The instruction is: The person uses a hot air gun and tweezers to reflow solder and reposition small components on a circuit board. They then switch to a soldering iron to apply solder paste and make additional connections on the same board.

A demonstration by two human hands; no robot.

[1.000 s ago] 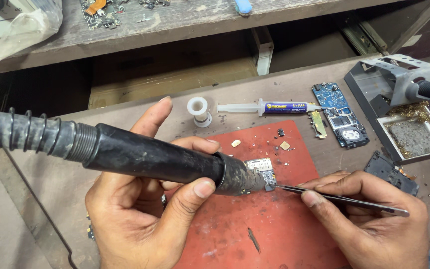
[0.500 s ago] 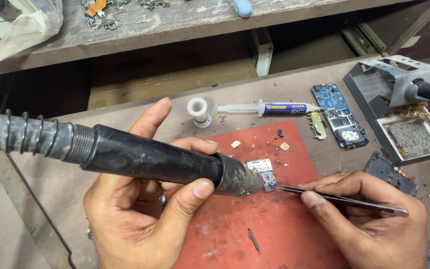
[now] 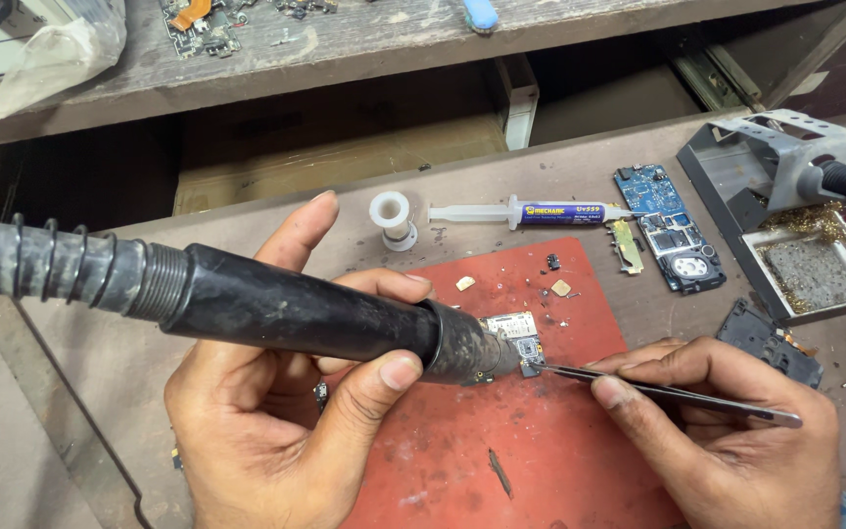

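Partly cut off by the bottom edge, the left hand (image 3: 276,431) is wrapped around the black hot-air wand (image 3: 305,318), thumb pressed near its nozzle, index finger sticking out loose. The right hand (image 3: 727,441) pinches thin metal tweezers (image 3: 658,390), their tip touching the small circuit board (image 3: 513,338) lying on the red mat (image 3: 540,451). The nozzle covers the board's left edge, so what sits beneath it cannot be made out. The wand's ribbed hose runs off the left side. Farther back on the worn wooden bench (image 3: 501,186) lie a white spool (image 3: 391,217), a syringe (image 3: 531,212), a blue phone board (image 3: 666,225) and a grey stand with a tray of brass wool (image 3: 795,245). Beyond that, a cluttered shelf (image 3: 345,39) is cropped at the top.
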